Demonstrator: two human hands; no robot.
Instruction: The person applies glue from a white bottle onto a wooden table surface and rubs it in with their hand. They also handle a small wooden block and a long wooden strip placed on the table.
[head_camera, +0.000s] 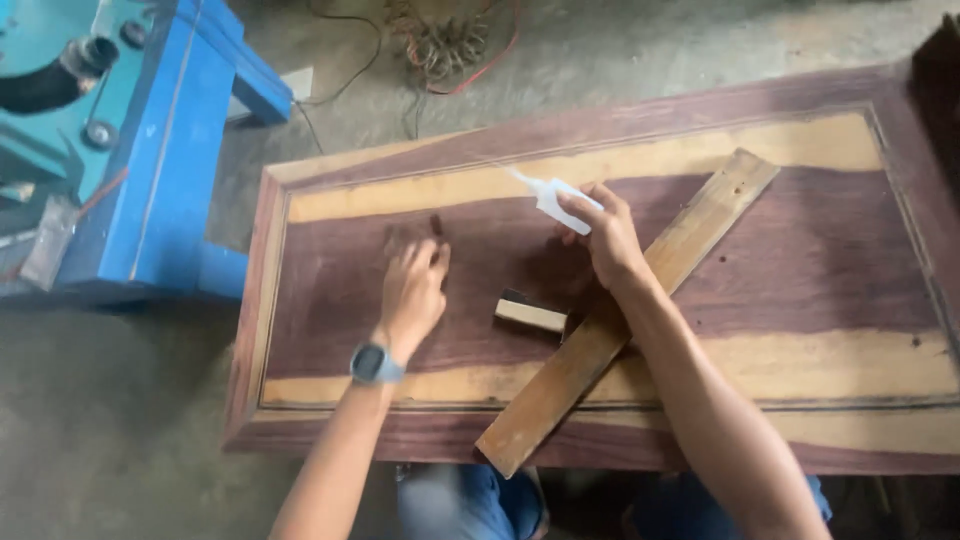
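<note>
My right hand holds a small white squeeze bottle with its thin nozzle pointing up-left over a dark wooden door panel. My left hand, with a watch on the wrist, rests fingertips down on the panel near a small dark mark. It looks blurred and holds nothing that I can see. A small wooden block lies between my hands. A long pale wooden strip lies diagonally across the panel, under my right forearm.
A blue machine frame stands at the left on the concrete floor. Tangled wires lie on the floor beyond the panel. My knees in blue trousers are under the panel's near edge.
</note>
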